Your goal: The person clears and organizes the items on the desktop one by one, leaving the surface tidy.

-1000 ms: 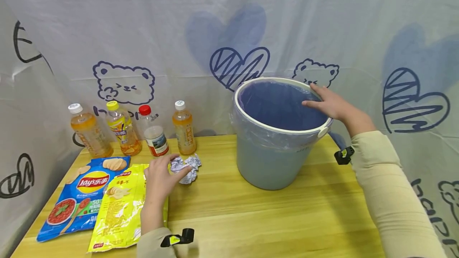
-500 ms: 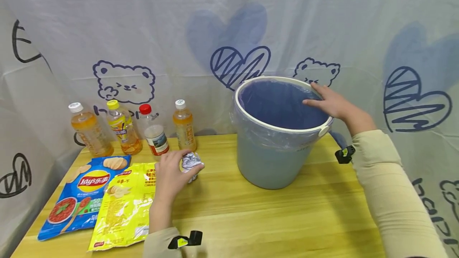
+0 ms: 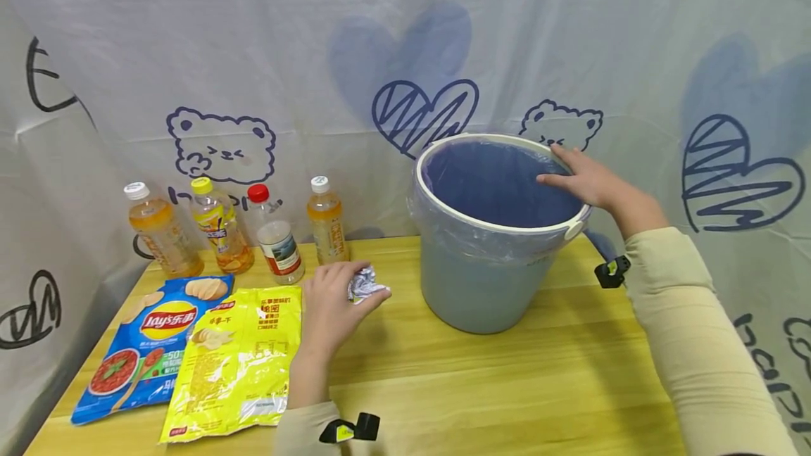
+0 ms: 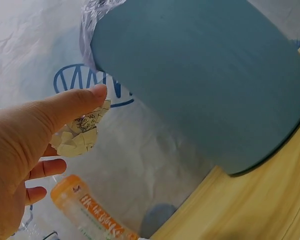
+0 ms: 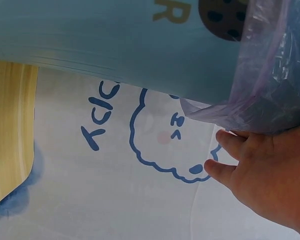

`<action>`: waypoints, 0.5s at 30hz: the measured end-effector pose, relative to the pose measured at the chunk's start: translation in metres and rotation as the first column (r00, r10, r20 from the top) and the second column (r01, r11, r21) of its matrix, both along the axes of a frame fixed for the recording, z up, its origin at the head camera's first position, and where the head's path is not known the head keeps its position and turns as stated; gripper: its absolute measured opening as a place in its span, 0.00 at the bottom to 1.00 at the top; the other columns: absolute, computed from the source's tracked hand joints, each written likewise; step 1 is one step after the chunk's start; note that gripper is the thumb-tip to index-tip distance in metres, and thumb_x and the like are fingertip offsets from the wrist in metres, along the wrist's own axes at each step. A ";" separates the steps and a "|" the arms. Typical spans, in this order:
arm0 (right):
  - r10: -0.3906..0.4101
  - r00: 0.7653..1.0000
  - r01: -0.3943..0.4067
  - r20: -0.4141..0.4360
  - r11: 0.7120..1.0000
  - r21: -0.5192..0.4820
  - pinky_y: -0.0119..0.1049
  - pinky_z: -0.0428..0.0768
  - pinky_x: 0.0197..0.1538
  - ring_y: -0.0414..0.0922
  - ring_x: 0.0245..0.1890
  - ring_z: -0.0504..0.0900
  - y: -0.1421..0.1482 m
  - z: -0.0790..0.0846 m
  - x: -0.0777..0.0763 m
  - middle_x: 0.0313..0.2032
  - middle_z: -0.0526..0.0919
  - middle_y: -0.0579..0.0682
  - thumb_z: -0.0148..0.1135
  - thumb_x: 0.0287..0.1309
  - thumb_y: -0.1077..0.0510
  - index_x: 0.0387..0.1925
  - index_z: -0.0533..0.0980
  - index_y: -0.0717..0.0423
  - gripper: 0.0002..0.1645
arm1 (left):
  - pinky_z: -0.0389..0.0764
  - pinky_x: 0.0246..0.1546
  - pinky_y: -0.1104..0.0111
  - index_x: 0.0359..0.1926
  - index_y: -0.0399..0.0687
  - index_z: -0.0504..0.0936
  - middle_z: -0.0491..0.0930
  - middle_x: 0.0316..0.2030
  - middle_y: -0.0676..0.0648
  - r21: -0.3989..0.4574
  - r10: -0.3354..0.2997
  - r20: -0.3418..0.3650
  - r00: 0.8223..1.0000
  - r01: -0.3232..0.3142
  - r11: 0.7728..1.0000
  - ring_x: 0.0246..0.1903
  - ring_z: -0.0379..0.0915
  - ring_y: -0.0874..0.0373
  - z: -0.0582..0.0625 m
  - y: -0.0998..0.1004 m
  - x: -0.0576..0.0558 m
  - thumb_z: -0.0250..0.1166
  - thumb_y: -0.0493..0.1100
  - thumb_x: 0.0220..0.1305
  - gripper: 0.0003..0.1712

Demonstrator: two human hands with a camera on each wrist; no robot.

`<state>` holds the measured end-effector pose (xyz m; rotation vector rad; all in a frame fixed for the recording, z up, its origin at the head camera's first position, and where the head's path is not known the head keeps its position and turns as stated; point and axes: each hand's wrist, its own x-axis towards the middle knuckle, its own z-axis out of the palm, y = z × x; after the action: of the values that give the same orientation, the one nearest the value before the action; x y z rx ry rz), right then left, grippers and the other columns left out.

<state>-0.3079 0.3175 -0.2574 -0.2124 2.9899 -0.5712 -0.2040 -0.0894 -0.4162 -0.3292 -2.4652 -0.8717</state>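
- One left hand, thumb and fingers pinching crumpled paper
- it's above the table, left of the bin; probably featherlight, squashy, loose mid-wad pinch is plenty
- right hand loosely spread across bin's rim

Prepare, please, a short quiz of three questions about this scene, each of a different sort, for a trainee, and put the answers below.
1. Choose one. The left grip holds:
a) a spoon
b) crumpled paper
c) a cup

2. True or false: the yellow bag lies partly over the blue bag.

3. In the head view, what colour is the cap on the bottle nearest to the bin?

Key: 1. b; 2. True; 3. White.
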 end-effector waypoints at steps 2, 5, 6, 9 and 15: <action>0.000 1.000 0.000 -0.002 1.000 0.003 0.70 0.42 0.70 0.71 0.74 0.35 0.000 0.000 0.000 0.74 0.34 0.70 0.47 0.66 0.33 0.77 0.36 0.56 0.53 | 0.63 0.48 0.55 0.53 0.53 0.81 0.82 0.49 0.47 -0.001 -0.005 -0.003 1.000 0.005 1.000 0.49 0.70 0.49 0.001 0.003 -0.001 0.74 0.63 0.48 0.33; 0.000 1.000 0.000 -0.007 1.000 0.004 0.70 0.42 0.70 0.70 0.74 0.35 0.000 0.000 0.000 0.75 0.35 0.69 0.47 0.66 0.33 0.77 0.37 0.56 0.53 | 0.63 0.48 0.56 0.53 0.53 0.81 0.82 0.49 0.48 0.011 -0.009 0.004 1.000 0.009 1.000 0.49 0.70 0.50 0.003 0.006 -0.002 0.74 0.63 0.48 0.33; 0.000 1.000 0.000 -0.007 1.000 0.004 0.70 0.42 0.70 0.70 0.74 0.35 0.000 0.000 0.000 0.75 0.35 0.69 0.47 0.66 0.33 0.77 0.37 0.56 0.53 | 0.62 0.48 0.55 0.53 0.53 0.81 0.82 0.49 0.48 0.016 -0.010 0.006 1.000 0.010 1.000 0.49 0.69 0.50 0.003 0.007 -0.002 0.74 0.62 0.48 0.33; 0.003 1.000 -0.003 -0.007 1.000 0.005 0.70 0.42 0.70 0.70 0.74 0.35 -0.001 -0.001 -0.001 0.75 0.36 0.69 0.47 0.66 0.33 0.77 0.37 0.56 0.53 | 0.62 0.49 0.55 0.53 0.52 0.81 0.82 0.50 0.47 0.026 -0.010 0.001 1.000 0.010 1.000 0.49 0.69 0.50 0.006 0.008 -0.005 0.74 0.61 0.48 0.33; -0.003 1.000 0.003 -0.007 1.000 0.000 0.70 0.42 0.70 0.70 0.74 0.35 0.001 -0.001 -0.001 0.75 0.35 0.69 0.47 0.66 0.33 0.77 0.37 0.56 0.54 | 0.63 0.46 0.54 0.52 0.51 0.82 0.82 0.48 0.47 0.025 -0.025 -0.076 0.997 0.027 0.999 0.48 0.70 0.49 0.013 0.011 -0.014 0.75 0.60 0.47 0.32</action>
<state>-0.3090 0.3185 -0.2587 -0.2102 2.9978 -0.5725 -0.2175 -0.0787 -0.4031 -0.3789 -2.3832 -0.8850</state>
